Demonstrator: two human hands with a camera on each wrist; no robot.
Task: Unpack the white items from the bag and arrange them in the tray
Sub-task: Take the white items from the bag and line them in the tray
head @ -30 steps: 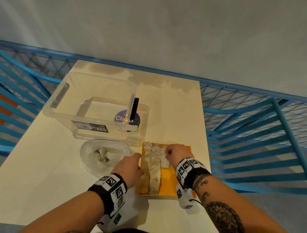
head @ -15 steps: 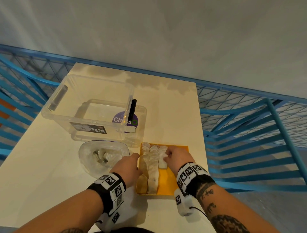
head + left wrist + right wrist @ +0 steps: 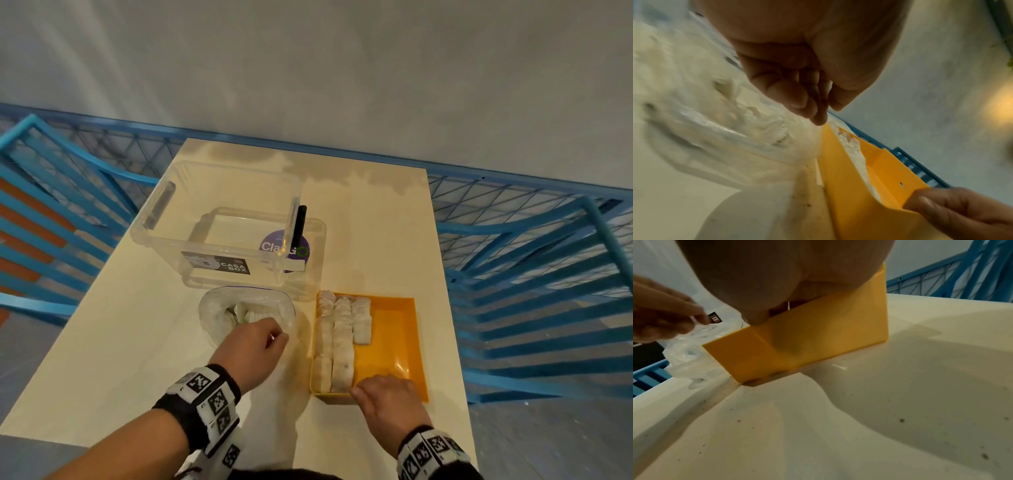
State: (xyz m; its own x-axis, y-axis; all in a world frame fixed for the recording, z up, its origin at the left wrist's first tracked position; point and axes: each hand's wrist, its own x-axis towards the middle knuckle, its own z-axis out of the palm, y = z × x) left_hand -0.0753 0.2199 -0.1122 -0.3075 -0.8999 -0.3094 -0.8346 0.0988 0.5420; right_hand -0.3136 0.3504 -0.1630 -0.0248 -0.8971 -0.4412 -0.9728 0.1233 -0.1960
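An orange tray lies on the cream table, right of a clear plastic bag. Several white items sit in rows along the tray's left side, two long rows and one short. More white items show inside the bag. My left hand pinches the bag's right rim, fingers curled together. My right hand grips the tray's near wall, thumb outside and fingers over the rim.
A clear storage box stands behind the bag, with a black object upright against its right side. Blue metal railing surrounds the table on the left, back and right. The tray's right half shows bare orange floor.
Both hands came off the white items at the tray's far end. The right hand drew back to the tray's near wall; the left hand moved left to the bag's rim.
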